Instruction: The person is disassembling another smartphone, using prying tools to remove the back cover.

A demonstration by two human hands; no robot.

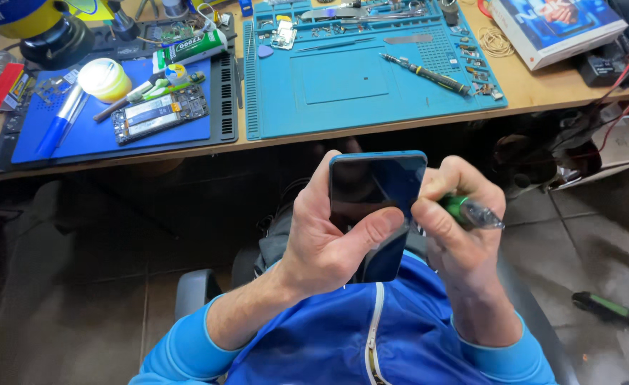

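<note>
Far left on the wooden worktop [400, 122]: a red flat box [4, 84], then a dark blue mat [79, 139] carrying a blue-handled tool [61, 121], a round yellow tub [105, 78] and an opened phone body [160, 114] lying flat with its insides showing. A green-and-white tube [189, 48] rests at the mat's upper right edge. Next along, a larger teal mat [343, 85], mostly bare in the middle, with small parts in its top trays and a screwdriver [427, 73] lying slantwise on its right half. Beyond it a coil of thin wire [496, 43] and a white box [553, 25] at the far right corner, red cables [624, 89] trailing off the edge. Below the worktop, over the lap, both hands work close together. Left hand [325, 239] grips a dark phone [375, 196], held upright and clear of the worktop; fingers wrapped behind it, thumb pressed across the glossy face. Right hand [457, 228] is just beside the phone's right edge, fingers closed around a green-handled tool [471, 212] with a clear end pointing right; its working tip is hidden behind the fingers, so contact with the phone cannot be told. Blue jacket sleeves [186, 342] on both arms. Grey tiled floor [592, 242] at right, a green-and-black tool [610, 308] lying on it.
</note>
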